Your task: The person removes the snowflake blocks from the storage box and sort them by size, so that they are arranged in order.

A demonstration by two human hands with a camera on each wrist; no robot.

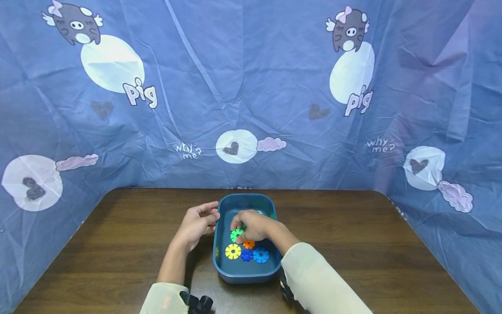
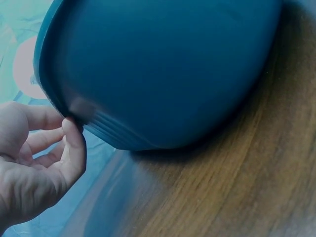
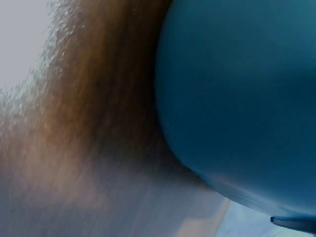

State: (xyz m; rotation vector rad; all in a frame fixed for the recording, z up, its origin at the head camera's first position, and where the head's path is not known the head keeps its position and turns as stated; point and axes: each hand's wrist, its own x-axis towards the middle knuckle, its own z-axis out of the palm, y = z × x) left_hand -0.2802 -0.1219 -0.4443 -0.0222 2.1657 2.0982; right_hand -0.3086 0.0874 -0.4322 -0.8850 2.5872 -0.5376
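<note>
A deep blue plastic bin (image 1: 247, 275) stands on the table, its long side running away from me. At its left rim my left hand (image 1: 199, 224) pinches the edge with thumb and forefinger; the left wrist view shows the fingertips right at the bin's corner. My right hand (image 1: 252, 224) reaches inside, thumb and fingers pinching a green notched disc (image 1: 236, 236). Near it on the bin floor lie a yellow disc (image 1: 233, 251), an orange disc (image 1: 249, 245), a dark blue disc (image 1: 246, 255) and a lighter blue disc (image 1: 261, 255). Part of the floor is hidden under the right hand.
The brown wooden table (image 1: 349, 244) extends to both sides of the bin. Behind it hangs a blue printed cloth (image 1: 243, 100). Both sleeves are light-coloured, and a black wrist device (image 1: 198, 303) shows by the left one.
</note>
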